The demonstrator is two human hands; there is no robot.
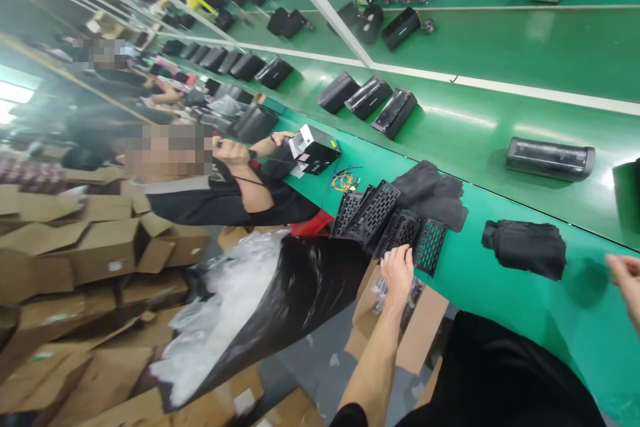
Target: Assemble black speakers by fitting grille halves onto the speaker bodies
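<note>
My left hand [397,269] reaches to the near edge of the green bench and closes its fingers on a black perforated grille [417,240], one of several stacked there [367,212]. My right hand [626,280] is at the frame's right edge above the bench, only partly visible, with nothing seen in it. A folded black cloth cover [525,248] lies between my hands. More black cloth [433,193] lies just beyond the grilles.
A green conveyor [500,127] carries black speaker housings [549,158] in a row. A co-worker on the left holds a black unit [315,150]. Below the bench are an open carton [415,327], a black plastic bag [280,293] and stacked cardboard boxes [75,260].
</note>
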